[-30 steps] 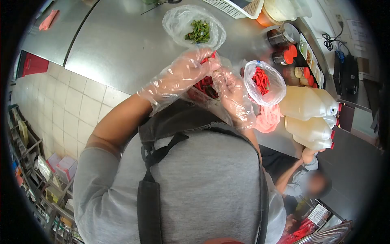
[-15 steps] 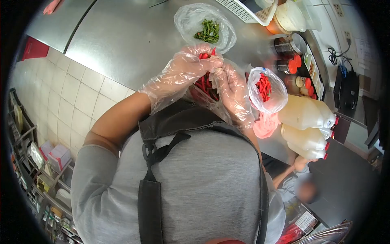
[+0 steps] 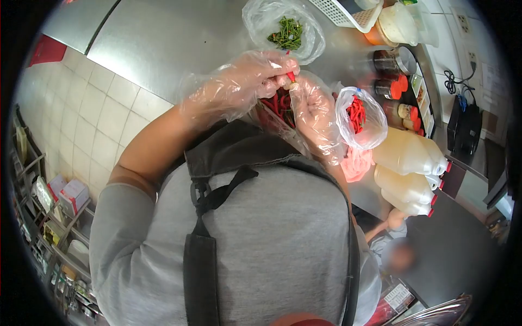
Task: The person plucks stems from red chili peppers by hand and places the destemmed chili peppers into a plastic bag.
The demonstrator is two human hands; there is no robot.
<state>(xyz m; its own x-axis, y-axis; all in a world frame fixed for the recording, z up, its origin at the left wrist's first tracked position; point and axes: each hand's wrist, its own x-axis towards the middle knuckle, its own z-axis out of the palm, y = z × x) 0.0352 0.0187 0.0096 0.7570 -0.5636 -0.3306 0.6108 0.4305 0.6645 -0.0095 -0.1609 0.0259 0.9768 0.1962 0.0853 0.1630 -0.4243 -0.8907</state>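
Both hands wear clear plastic gloves. My left hand (image 3: 253, 79) is closed, its fingertips pinching a red chili pepper (image 3: 291, 76). At the pepper's pale stem end, the thumb and fingers of my right hand (image 3: 316, 111) are closed as well. Below the hands, partly covered by them, an open plastic bag holds many dark red chili peppers (image 3: 280, 107). Just beyond the hands lies a clear bag (image 3: 255, 16) with a pile of green stems (image 3: 286, 33) in it. To the right of my right hand, a small clear bag (image 3: 375, 127) contains bright red chili peppers (image 3: 356, 114).
Pink plastic (image 3: 356, 163) lies beside the small bag. Large jugs (image 3: 405, 149) of yellowish liquid and red-lidded jars (image 3: 389, 88) line the right side. A white basket (image 3: 348, 16) stands at the back of the steel table (image 3: 157, 43). Another person (image 3: 389, 242) is at lower right.
My left hand has turned and its fingers have extended, so the single red chili pepper now shows between both hands. The view has shifted slightly.
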